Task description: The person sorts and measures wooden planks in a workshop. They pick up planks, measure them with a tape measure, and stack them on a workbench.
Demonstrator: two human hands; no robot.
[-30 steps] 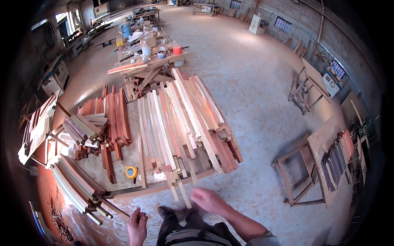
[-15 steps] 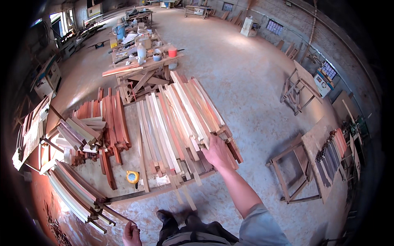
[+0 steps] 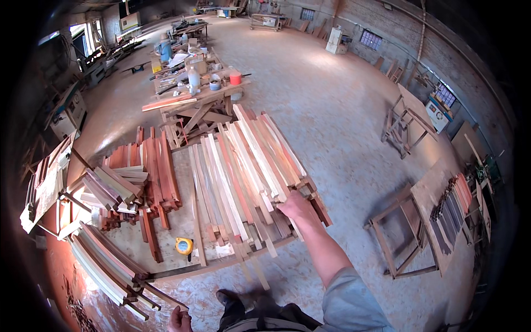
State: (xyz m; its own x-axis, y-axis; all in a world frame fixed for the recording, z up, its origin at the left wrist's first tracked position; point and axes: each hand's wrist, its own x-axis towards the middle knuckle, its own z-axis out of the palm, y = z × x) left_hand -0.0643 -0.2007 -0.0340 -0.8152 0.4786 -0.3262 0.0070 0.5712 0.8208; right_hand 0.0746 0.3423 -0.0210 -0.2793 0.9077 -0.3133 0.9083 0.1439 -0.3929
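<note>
Wooden strips (image 3: pixel 243 166), pale and pinkish, lie side by side along the bench (image 3: pixel 180 223), their near ends uneven, some jutting past its near edge. The right hand (image 3: pixel 297 207) is at the near ends on the right side of this pile, its arm reaching out from a grey sleeve (image 3: pixel 351 301). Its fingers bend down over the wood; whether they pinch a strip I cannot tell.

At the lower edge, the left hand (image 3: pixel 180 320) is partly cut off, its fingers curled, just beside the tip of a thin dark strip (image 3: pixel 168 297). Whether they touch it I cannot tell. That strip sticks out from a bundle (image 3: pixel 102 263) at the lower left.

Between the pile and some red-brown strips (image 3: pixel 163 171) lies a yellow tape measure (image 3: pixel 184 245), near the bench's front edge. Short pieces (image 3: pixel 108 185) lie criss-cross further left. Beyond, a cluttered table carries a whitish bottle (image 3: pixel 193 81) and a red tub (image 3: pixel 235 78).
</note>
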